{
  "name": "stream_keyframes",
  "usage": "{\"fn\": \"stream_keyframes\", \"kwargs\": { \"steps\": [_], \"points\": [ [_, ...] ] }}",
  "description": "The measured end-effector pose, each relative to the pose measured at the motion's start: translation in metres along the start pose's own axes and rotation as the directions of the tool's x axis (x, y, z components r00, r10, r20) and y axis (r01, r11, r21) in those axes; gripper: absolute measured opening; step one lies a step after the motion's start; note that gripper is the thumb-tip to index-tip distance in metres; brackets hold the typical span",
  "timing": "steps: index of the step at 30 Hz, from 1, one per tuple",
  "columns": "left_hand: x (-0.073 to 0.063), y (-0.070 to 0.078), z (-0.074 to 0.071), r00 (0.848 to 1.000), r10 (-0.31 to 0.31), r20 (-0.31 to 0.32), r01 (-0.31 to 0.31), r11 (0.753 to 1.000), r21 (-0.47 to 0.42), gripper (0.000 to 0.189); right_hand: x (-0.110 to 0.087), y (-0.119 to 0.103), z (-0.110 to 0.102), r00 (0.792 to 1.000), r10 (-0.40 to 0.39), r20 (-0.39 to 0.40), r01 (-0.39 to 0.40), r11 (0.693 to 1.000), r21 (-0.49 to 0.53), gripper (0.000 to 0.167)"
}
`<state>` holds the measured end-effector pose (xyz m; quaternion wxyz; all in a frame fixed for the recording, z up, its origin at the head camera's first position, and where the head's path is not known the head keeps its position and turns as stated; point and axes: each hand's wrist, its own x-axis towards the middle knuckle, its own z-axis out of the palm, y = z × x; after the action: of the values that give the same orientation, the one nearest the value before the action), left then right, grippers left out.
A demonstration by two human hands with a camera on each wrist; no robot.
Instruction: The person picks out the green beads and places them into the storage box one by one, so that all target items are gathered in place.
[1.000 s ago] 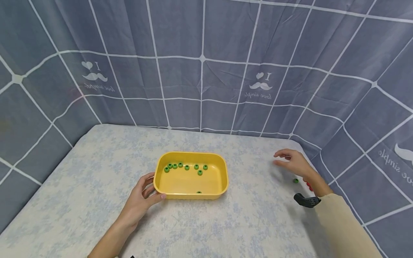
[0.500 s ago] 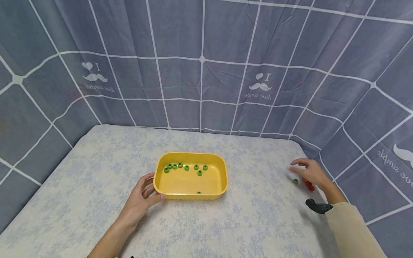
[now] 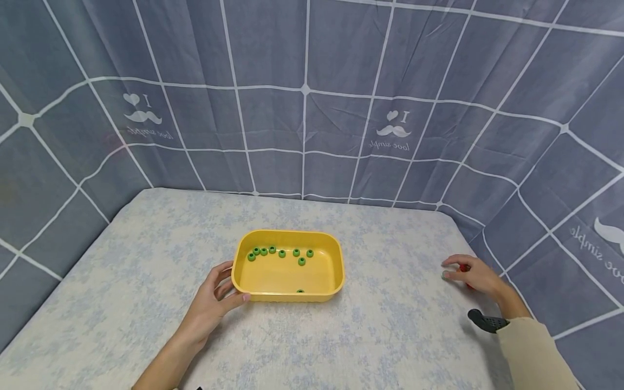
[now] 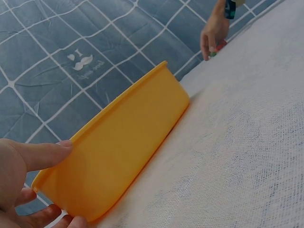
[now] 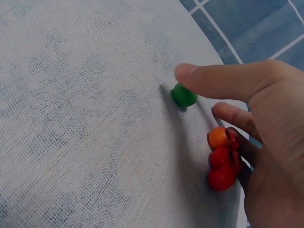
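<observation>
A yellow plastic tub (image 3: 273, 279) stands on the table with several green beads (image 3: 282, 253) inside. My left hand (image 3: 209, 303) grips its left end, the thumb on the near rim and the other fingers around the corner. Far to the right, my right hand (image 3: 478, 276) is low over the table, thumb and forefinger apart around a loose green bead (image 5: 183, 97). The thumb covers part of that bead in the right wrist view. Beneath the palm lie an orange bead (image 5: 218, 137) and several red beads (image 5: 222, 177), partly hidden by the fingers in the head view.
A pale flower-patterned cloth (image 3: 380, 325) covers the table. Blue-grey curtains (image 3: 273, 119) with white lines hang behind it and along both sides. The right hand and its beads are close to the table's right edge.
My right hand has moved right and toward me, coming down over the loose green bead and the red ones. The left hand and the tub have stayed in place.
</observation>
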<state>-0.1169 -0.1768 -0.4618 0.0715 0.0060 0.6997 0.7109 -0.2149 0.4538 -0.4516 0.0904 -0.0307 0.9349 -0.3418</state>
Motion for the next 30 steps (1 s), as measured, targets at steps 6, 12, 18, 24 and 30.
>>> {"fn": "stream_keyframes", "kwargs": {
  "steps": [6,12,18,24,30],
  "points": [
    [0.001,0.002,0.0,1.0,-0.007,-0.002,0.007,1.0,0.002,0.088,0.0,0.01,0.008,0.991,-0.134,-0.029,0.134,0.991,-0.017,0.036],
    [0.001,0.003,0.0,1.0,-0.005,-0.006,0.005,1.0,0.008,0.087,0.0,0.012,0.013,0.988,-0.138,-0.072,0.136,0.99,-0.033,0.029],
    [0.001,0.003,0.0,1.0,-0.014,-0.005,0.014,1.0,0.001,0.088,-0.001,0.008,0.015,0.987,-0.108,-0.123,0.11,0.994,0.009,0.03],
    [0.001,0.003,0.0,1.0,-0.013,-0.002,0.013,1.0,0.002,0.087,0.003,0.001,0.012,0.982,-0.104,-0.155,0.105,0.994,0.0,0.034],
    [0.0,0.002,0.0,1.0,-0.021,-0.003,0.021,1.0,0.003,0.087,0.011,-0.011,0.005,0.98,-0.143,-0.136,0.143,0.99,-0.014,0.033]
  ]
}}
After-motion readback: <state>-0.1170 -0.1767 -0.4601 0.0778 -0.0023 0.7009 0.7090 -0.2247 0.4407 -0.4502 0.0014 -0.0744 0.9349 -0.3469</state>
